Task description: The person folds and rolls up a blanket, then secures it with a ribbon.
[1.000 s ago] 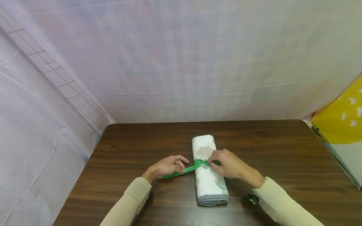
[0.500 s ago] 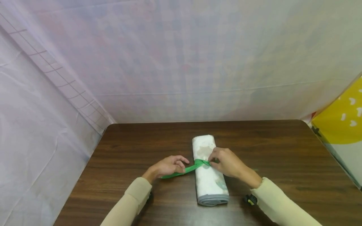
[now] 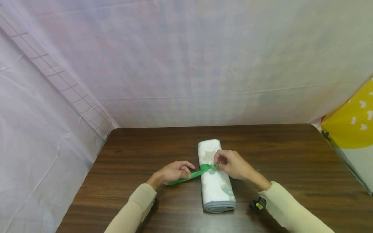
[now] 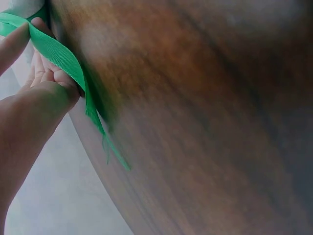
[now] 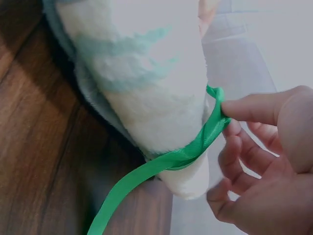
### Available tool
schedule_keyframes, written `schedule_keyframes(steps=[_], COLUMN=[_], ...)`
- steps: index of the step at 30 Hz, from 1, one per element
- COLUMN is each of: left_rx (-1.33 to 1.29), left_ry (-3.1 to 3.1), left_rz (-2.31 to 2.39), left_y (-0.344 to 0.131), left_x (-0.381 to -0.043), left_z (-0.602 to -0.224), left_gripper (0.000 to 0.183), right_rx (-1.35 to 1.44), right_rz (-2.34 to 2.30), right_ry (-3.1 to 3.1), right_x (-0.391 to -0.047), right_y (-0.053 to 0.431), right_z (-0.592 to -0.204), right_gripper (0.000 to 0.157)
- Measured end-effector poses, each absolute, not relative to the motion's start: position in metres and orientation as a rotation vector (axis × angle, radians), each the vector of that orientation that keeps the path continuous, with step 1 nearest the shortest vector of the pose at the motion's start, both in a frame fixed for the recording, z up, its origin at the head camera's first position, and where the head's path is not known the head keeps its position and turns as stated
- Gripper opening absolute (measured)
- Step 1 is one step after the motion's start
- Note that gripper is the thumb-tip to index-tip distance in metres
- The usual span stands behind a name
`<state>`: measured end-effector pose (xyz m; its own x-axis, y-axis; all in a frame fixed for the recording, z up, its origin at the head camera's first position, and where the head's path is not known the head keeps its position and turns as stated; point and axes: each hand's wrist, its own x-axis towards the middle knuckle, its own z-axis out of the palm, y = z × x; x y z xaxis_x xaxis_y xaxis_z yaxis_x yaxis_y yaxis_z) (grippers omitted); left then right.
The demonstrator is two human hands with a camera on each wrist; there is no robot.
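Note:
A white, fuzzy folded blanket (image 3: 217, 189) with grey edging lies lengthwise on the table, faint beige and green patterns on its pile. Green ribbon (image 3: 196, 174) wraps its middle and crosses over itself on top. Left of the blanket, my left hand (image 3: 173, 171) pinches one tail between thumb and fingers; its frayed end hangs beyond the hand in the left wrist view. My right hand (image 3: 234, 165), over the blanket's right edge, pinches the ribbon (image 5: 208, 132) at the crossing with thumb and forefinger, other fingers loosely curled. Another stretch of ribbon trails down in the right wrist view.
The dark wood-grain table (image 3: 145, 142) has rounded far corners. Pale printed sheeting (image 3: 186, 64) hangs behind it and along the left side. A yellow patterned panel (image 3: 352, 119) stands beyond the right edge.
My right hand has shifted slightly away from me at the ribbon's crossing, and a green tip now shows beyond its wrist. The left hand and the blanket stay nearly still.

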<state>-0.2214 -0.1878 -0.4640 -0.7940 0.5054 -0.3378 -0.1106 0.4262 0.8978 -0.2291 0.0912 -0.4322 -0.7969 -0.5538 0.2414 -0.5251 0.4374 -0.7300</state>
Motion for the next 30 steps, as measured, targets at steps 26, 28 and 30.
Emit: schedule_keyframes(steps=[26, 28, 30], left_rx=[0.304, 0.307, 0.309], left_ry=[2.071, 2.074, 2.075], left_rz=[1.446, 1.441, 1.442], left_y=[-0.188, -0.188, -0.188], left_x=[-0.222, -0.222, -0.222], left_z=[-0.467, -0.467, -0.467], left_gripper=[0.041, 0.041, 0.04], right_rx=[-1.18, -1.172, -1.145], right_rz=[-1.069, -0.985, -0.898], right_ry=[2.727, 2.736, 2.746], right_x=[-0.236, -0.235, -0.235], right_y=[0.087, 0.086, 0.086], right_z=[-0.41, -0.406, -0.404], right_gripper=[0.026, 0.025, 0.024])
